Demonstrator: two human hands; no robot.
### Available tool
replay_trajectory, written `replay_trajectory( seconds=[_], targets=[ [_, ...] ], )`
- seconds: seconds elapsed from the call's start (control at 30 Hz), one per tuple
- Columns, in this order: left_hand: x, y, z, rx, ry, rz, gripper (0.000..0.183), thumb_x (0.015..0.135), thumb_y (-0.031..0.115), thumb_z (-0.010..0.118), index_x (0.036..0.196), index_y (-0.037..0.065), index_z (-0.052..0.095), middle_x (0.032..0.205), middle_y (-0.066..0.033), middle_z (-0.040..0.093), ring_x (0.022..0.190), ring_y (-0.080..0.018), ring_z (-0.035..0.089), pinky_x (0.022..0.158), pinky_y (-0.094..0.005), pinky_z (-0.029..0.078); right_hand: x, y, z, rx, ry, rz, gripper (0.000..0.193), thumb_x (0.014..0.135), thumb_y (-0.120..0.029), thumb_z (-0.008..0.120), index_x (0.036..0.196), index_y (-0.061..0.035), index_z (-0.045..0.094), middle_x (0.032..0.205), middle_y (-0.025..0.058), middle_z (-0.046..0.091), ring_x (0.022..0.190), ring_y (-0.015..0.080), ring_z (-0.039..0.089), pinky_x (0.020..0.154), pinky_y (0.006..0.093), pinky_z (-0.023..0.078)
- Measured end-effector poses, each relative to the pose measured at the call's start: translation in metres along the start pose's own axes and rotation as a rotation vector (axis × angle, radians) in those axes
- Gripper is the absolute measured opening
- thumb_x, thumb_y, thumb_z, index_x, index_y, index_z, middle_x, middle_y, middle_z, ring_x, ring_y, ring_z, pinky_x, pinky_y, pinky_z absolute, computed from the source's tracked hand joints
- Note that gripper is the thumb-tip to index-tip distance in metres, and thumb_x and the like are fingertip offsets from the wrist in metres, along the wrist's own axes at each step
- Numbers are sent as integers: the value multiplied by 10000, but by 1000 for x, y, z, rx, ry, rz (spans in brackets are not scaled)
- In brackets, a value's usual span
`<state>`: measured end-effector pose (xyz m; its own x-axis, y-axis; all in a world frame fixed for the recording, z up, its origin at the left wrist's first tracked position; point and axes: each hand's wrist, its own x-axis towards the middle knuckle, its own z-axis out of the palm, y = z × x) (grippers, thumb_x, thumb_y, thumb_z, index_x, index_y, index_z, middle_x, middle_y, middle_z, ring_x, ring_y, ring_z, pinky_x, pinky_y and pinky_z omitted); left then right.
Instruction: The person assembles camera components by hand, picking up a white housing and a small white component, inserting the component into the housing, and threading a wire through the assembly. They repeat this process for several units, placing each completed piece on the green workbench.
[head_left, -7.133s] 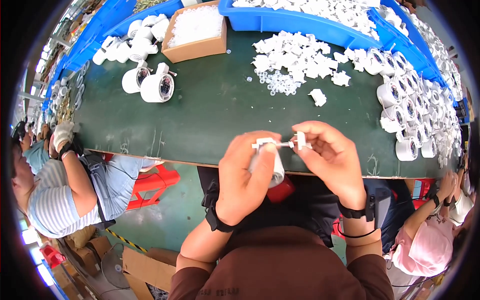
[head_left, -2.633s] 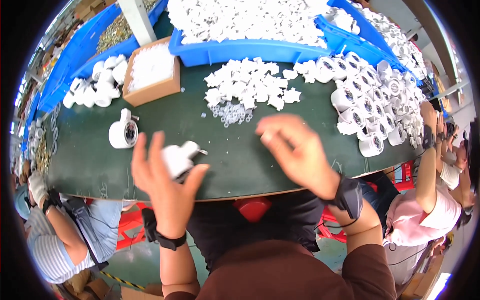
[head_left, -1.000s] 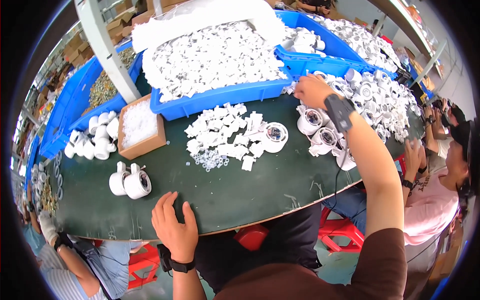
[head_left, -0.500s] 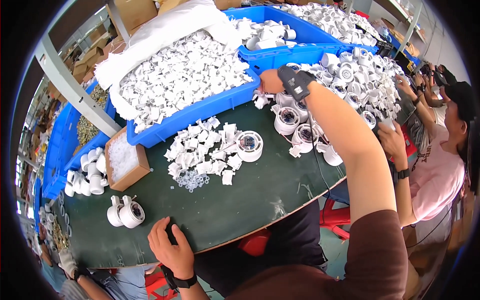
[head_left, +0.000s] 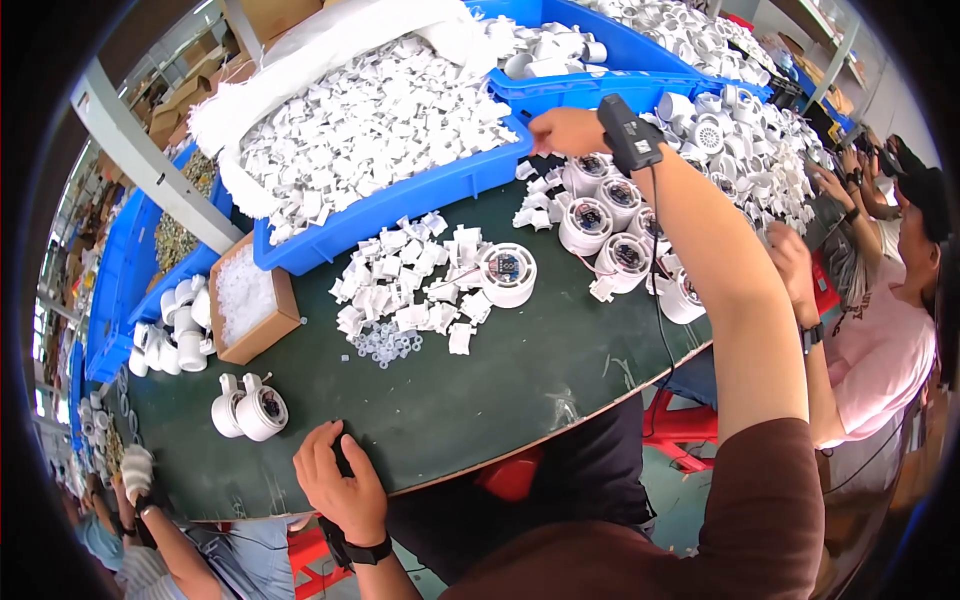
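Note:
My left hand [head_left: 341, 484] rests on the near edge of the green table with its fingers stretched out, holding nothing. Beyond it, to the left, stands a pair of joined white round housings [head_left: 250, 408], one with electronics inside. My right hand [head_left: 568, 132] is stretched far out at the right corner of the blue bin [head_left: 400, 197]. Its fingers are curled, and whatever they hold is hidden. Just below it lie small white plastic clips [head_left: 540, 200], beside several white round housings with circuit boards [head_left: 586, 226]. Another open housing [head_left: 508, 275] stands mid-table beside a pile of white clips [head_left: 400, 270].
Small translucent rings [head_left: 388, 345] lie before the pile. A cardboard box [head_left: 255, 305] of clear pieces stands to the left. A black cable [head_left: 656, 280] hangs from my right wrist device. A co-worker in pink [head_left: 870, 340] works close on the right.
My right hand has moved slightly farther away, baring more of the white clips below it. My left hand stays on the table edge. The co-worker's hand on the right has shifted.

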<state>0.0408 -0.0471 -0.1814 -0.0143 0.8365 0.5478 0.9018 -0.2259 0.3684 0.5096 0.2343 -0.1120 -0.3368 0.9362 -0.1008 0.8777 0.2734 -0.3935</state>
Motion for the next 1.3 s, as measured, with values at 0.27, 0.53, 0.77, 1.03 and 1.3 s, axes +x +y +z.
replay_trajectory(
  seconds=[0.27, 0.53, 0.77, 1.03, 1.3],
  targets=[
    [0, 1, 0, -11, 8, -15, 163, 897, 54, 635, 1053, 45, 684, 1081, -118, 690, 1008, -326, 628, 877, -426, 481, 3, 6, 7, -313, -2, 188, 339, 846, -6, 506, 1116, -38, 707, 1062, 129, 731, 1017, 288, 686, 883, 405, 530],
    [-1, -1, -1, -36, 20, -24, 163, 887, 61, 645, 1045, 45, 683, 1077, -112, 693, 996, -327, 629, 873, -428, 478, 6, 14, -2, -153, 106, 194, 333, 868, -30, 507, 1124, -31, 720, 1088, 144, 734, 1045, 274, 676, 918, 394, 524],
    [-2, -3, -1, -43, 2, -20, 165, 883, 73, 654, 1043, 48, 683, 1088, -110, 692, 996, -327, 628, 871, -430, 473, 4, 8, 10, -214, -61, 157, 354, 902, -50, 485, 1180, -17, 702, 1203, 173, 713, 1124, 332, 665, 989, 430, 506],
    [0, -1, -2, -39, 18, -17, 161, 877, 80, 663, 1033, 49, 687, 1088, -104, 691, 990, -323, 624, 868, -426, 473, 5, 31, 0, -613, 205, 308, 234, 888, -226, 560, 1020, -163, 744, 1047, 121, 733, 1015, 301, 690, 838, 483, 507],
    [-3, -3, -5, -17, 17, -37, 166, 873, 85, 669, 1033, 51, 692, 1089, -97, 692, 994, -317, 623, 867, -422, 473, 1, 14, -3, -743, -67, 313, 225, 895, -195, 631, 1048, -63, 730, 1153, 157, 676, 1104, 340, 668, 853, 485, 568]
  ],
)
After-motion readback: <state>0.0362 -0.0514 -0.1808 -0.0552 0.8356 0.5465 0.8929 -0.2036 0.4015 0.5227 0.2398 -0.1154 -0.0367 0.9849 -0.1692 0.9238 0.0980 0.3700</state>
